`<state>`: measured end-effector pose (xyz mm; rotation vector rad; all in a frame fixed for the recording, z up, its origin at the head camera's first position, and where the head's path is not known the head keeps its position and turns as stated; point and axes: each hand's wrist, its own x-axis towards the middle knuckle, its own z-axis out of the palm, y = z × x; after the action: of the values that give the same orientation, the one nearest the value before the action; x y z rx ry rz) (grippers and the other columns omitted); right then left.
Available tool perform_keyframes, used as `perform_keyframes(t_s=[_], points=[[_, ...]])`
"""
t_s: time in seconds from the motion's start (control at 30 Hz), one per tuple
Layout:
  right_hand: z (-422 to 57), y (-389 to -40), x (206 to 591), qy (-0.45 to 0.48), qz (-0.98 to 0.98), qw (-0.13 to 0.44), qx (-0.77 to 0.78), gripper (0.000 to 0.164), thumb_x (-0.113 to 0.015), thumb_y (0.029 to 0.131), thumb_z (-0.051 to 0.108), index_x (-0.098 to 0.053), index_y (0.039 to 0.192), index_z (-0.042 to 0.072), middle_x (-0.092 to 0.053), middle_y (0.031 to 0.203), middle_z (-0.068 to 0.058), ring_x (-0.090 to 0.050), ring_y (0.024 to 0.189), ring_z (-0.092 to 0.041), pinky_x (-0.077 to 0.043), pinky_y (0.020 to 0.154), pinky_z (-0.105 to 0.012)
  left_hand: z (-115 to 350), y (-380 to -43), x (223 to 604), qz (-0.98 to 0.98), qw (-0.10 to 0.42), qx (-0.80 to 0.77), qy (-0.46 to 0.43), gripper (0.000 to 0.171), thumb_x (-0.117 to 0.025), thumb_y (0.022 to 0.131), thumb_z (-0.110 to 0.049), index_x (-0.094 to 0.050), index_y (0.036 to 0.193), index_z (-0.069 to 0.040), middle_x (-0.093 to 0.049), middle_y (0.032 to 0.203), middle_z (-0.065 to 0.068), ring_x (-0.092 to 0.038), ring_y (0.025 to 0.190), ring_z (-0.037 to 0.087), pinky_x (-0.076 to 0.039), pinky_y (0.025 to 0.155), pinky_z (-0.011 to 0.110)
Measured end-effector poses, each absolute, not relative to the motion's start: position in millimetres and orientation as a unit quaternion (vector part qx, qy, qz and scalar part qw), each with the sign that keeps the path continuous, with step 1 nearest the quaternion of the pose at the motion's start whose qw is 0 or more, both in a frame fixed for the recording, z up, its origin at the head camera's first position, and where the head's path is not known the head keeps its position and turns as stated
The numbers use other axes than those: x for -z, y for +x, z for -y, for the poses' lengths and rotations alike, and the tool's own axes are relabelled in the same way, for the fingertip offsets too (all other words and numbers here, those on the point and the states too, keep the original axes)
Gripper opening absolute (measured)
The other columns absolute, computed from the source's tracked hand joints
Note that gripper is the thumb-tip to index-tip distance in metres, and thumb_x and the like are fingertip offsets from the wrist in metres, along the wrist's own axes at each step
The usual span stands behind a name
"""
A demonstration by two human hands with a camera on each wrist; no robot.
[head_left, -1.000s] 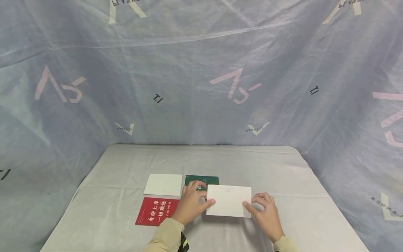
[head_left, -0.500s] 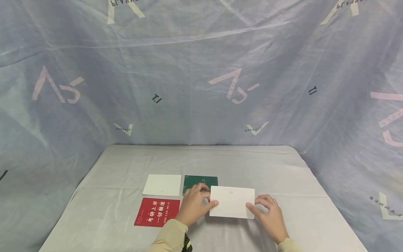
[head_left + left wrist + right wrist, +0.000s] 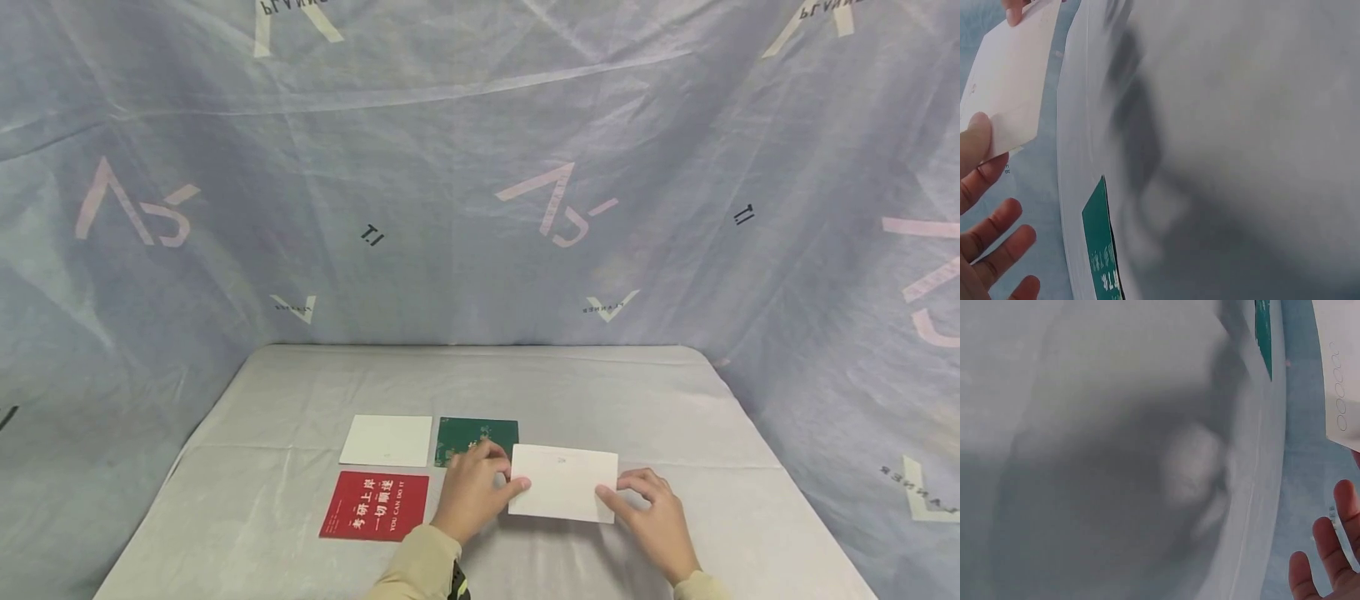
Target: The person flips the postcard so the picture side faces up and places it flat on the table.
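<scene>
- The left hand (image 3: 472, 492) pinches the left edge of a white card (image 3: 564, 483), its thumb on the face towards the person; its other fingers spread apart in the left wrist view.
- The right hand (image 3: 658, 517) pinches the right edge of that card, thumb likewise on the face; three of its fingers fan out below the card in the right wrist view.
- The white card is raised above the worktop (image 3: 600, 392), with a shadow on the cloth beneath. It bears a small mark near its far edge and, in the right wrist view, a row of small loops.
- A green card (image 3: 480, 430) with pale lettering lies just beyond the left hand, which overlaps its near edge in the head view.
- A pale blank-looking card (image 3: 386, 440) lies just left of the green one.
- A red card (image 3: 375, 506) with white characters and "YOU CAN DO IT" lies nearer the person, below the pale card.
- Grey-blue printed cloth (image 3: 450, 150) hangs behind and around the worktop.
- Beige sleeves (image 3: 422, 562) cover both forearms; a dark band (image 3: 458, 582) circles the left wrist.
</scene>
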<state>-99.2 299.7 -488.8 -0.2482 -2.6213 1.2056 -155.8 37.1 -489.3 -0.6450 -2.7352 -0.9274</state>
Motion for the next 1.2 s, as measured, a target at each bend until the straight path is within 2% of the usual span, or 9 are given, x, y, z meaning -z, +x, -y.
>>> perform_keyframes(t_s=[0.2, 0.4, 0.6, 0.9, 1.2], points=[[-306.4, -96.4, 488.4, -0.09, 0.908, 0.128, -0.389, 0.025, -0.082, 0.086, 0.038, -0.075, 0.085, 0.014, -0.067, 0.105, 0.001, -0.057, 0.109, -0.021, -0.044, 0.094, -0.043, -48.0, -151.0, 490.3, 0.924, 0.103, 0.3, -0.215, 0.034, -0.077, 0.088, -0.044, -0.061, 0.067, -0.022, -0.066, 0.101, 0.0, -0.064, 0.093, 0.019, -0.045, 0.086, 0.046], [-315.7, -92.9, 489.0, -0.101, 0.91, 0.132, -0.38, 0.027, -0.082, 0.086, 0.038, -0.076, 0.087, 0.012, -0.068, 0.105, -0.002, -0.058, 0.109, -0.025, -0.043, 0.094, -0.044, -58.3, -146.9, 491.1, 0.922, 0.109, 0.302, -0.218, 0.036, -0.076, 0.088, -0.046, -0.06, 0.066, -0.023, -0.066, 0.098, -0.002, -0.064, 0.091, 0.018, -0.045, 0.082, 0.042], [-323.1, -89.0, 490.4, -0.108, 0.909, 0.139, -0.377, 0.024, -0.083, 0.085, 0.035, -0.076, 0.084, 0.013, -0.068, 0.103, -0.002, -0.055, 0.108, -0.024, -0.04, 0.092, -0.041, -65.2, -141.7, 490.9, 0.919, 0.094, 0.311, -0.222, 0.036, -0.076, 0.089, -0.046, -0.06, 0.066, -0.023, -0.066, 0.099, -0.003, -0.063, 0.091, 0.016, -0.044, 0.082, 0.041], [-330.8, -84.2, 489.8, -0.113, 0.909, 0.13, -0.379, 0.026, -0.082, 0.085, 0.033, -0.073, 0.081, 0.009, -0.067, 0.108, -0.012, -0.053, 0.111, -0.034, -0.038, 0.093, -0.05, -75.4, -139.8, 499.3, 0.921, 0.092, 0.307, -0.22, 0.034, -0.074, 0.089, -0.048, -0.062, 0.067, -0.024, -0.064, 0.098, -0.006, -0.061, 0.091, 0.014, -0.045, 0.085, 0.041], [-338.0, -82.4, 491.5, -0.129, 0.914, 0.117, -0.367, 0.028, -0.081, 0.085, 0.035, -0.073, 0.08, 0.009, -0.065, 0.111, -0.015, -0.051, 0.113, -0.036, -0.037, 0.096, -0.052, -87.7, -136.6, 503.4, 0.927, 0.093, 0.302, -0.2, 0.037, -0.076, 0.088, -0.047, -0.058, 0.064, -0.025, -0.062, 0.094, -0.006, -0.058, 0.088, 0.013, -0.042, 0.078, 0.036]])
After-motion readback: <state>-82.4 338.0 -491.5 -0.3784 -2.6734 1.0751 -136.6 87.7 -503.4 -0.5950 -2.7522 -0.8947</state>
